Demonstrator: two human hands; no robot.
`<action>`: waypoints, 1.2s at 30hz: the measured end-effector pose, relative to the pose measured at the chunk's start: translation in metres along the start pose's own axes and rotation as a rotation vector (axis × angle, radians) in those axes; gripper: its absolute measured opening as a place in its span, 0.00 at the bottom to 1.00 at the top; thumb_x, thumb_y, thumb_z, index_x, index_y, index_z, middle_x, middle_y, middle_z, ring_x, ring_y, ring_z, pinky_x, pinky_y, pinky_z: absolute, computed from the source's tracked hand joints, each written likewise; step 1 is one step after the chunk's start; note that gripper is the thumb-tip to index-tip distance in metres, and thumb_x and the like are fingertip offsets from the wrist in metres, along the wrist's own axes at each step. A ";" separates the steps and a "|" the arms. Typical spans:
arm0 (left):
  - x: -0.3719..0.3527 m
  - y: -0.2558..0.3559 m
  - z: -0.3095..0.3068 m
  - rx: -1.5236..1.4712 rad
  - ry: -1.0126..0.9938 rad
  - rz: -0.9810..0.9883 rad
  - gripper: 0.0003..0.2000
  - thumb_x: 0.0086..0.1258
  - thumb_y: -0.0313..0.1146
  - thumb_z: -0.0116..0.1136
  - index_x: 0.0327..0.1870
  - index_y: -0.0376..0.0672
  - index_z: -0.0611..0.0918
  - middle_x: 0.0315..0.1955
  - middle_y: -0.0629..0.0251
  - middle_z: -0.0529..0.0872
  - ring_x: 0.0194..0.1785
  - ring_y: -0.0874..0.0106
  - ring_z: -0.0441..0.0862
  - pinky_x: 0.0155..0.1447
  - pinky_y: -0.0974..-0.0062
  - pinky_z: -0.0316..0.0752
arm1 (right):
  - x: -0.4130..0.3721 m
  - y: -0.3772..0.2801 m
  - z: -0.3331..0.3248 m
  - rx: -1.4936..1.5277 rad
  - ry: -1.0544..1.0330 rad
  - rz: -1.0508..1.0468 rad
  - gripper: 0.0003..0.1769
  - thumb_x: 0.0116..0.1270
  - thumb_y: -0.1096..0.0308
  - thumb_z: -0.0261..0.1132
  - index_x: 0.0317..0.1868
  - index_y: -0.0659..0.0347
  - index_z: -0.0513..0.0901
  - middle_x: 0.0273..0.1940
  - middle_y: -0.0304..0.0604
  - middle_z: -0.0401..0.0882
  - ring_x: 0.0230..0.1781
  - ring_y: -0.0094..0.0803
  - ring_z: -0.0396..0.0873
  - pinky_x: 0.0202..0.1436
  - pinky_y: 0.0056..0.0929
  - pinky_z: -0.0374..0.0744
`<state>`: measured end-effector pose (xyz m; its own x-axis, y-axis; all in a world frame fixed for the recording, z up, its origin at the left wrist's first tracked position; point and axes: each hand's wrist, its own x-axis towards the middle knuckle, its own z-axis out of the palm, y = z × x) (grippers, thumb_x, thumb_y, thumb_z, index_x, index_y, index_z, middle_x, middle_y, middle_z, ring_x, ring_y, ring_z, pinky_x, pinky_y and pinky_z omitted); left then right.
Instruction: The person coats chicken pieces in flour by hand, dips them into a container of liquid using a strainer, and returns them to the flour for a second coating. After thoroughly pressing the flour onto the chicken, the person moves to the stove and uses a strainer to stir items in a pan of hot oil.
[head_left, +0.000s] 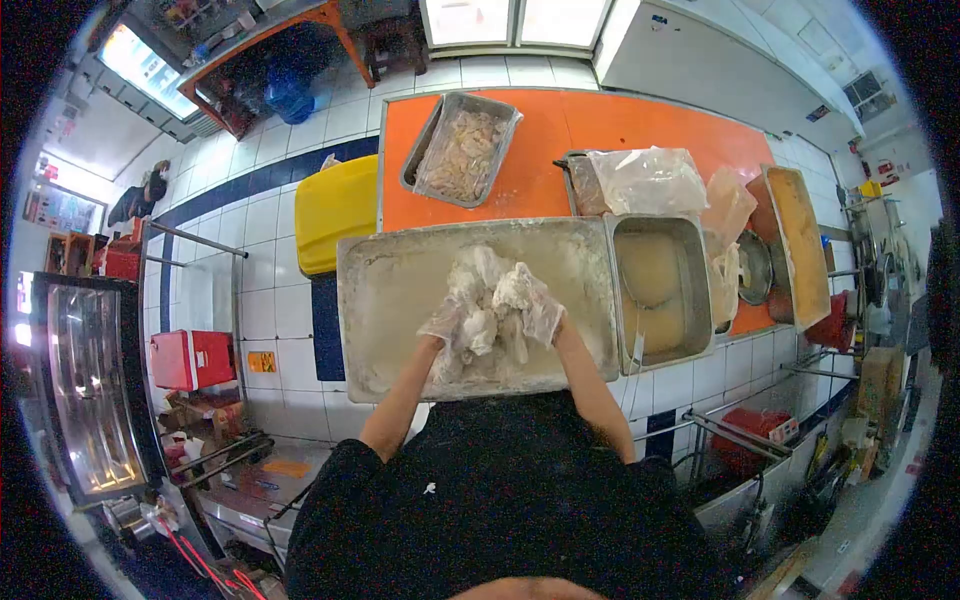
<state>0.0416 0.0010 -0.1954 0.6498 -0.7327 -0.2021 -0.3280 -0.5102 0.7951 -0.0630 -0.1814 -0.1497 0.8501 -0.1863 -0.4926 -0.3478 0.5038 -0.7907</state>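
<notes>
Both hands wear thin clear plastic gloves caked with flour. My left hand (455,322) and my right hand (530,305) are pressed together around a flour-coated lump of food (492,300) held just above the flour. Under them lies a wide metal tray (390,290) filled with white flour. The lump is mostly hidden by gloves and flour, so I cannot tell what it is.
A metal pan of yellowish liquid (655,290) stands right of the flour tray. A pan of raw pieces (462,150) sits at the back of the orange table (620,120). Plastic bags (648,178) cover another pan. A yellow bin (335,205) stands at the left.
</notes>
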 end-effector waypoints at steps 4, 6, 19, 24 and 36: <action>-0.017 -0.015 -0.028 0.230 -0.144 -0.075 0.22 0.68 0.42 0.36 0.59 0.41 0.64 0.49 0.46 0.73 0.51 0.53 0.72 0.54 0.63 0.66 | 0.004 0.008 -0.033 -0.512 0.130 0.038 0.16 0.61 0.66 0.58 0.48 0.64 0.73 0.43 0.36 0.76 0.41 0.21 0.74 0.44 0.20 0.73; -0.024 -0.016 -0.044 0.270 -0.154 -0.164 0.22 0.68 0.41 0.36 0.60 0.42 0.63 0.50 0.44 0.72 0.53 0.54 0.71 0.56 0.64 0.65 | -0.011 0.012 -0.055 -1.127 0.176 0.026 0.16 0.61 0.66 0.58 0.48 0.64 0.73 0.43 0.36 0.76 0.41 0.20 0.74 0.45 0.20 0.73; -0.031 0.022 -0.009 -0.009 -0.258 -0.037 0.22 0.69 0.37 0.37 0.63 0.40 0.60 0.63 0.56 0.58 0.67 0.62 0.54 0.68 0.70 0.48 | -0.020 0.049 -0.004 -0.334 -0.081 0.069 0.16 0.61 0.68 0.58 0.49 0.65 0.72 0.44 0.36 0.76 0.42 0.20 0.74 0.46 0.20 0.73; -0.024 0.019 -0.005 -0.619 -0.227 -0.129 0.25 0.69 0.41 0.44 0.64 0.42 0.60 0.62 0.63 0.61 0.64 0.69 0.57 0.66 0.72 0.53 | -0.022 0.033 -0.007 -0.077 -0.058 0.081 0.17 0.61 0.69 0.58 0.49 0.65 0.72 0.45 0.36 0.75 0.42 0.20 0.74 0.47 0.20 0.72; -0.029 0.040 -0.081 0.195 -0.180 0.239 0.27 0.48 0.24 0.58 0.55 0.42 0.70 0.52 0.59 0.73 0.54 0.63 0.71 0.57 0.66 0.65 | -0.029 -0.013 -0.037 -0.691 0.387 0.156 0.16 0.62 0.66 0.56 0.48 0.65 0.73 0.43 0.40 0.76 0.40 0.25 0.73 0.44 0.23 0.72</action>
<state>0.0652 0.0378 -0.1118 0.4133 -0.9006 -0.1346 -0.5925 -0.3782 0.7113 -0.0977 -0.2136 -0.1386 0.6182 -0.4999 -0.6065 -0.7246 -0.0637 -0.6862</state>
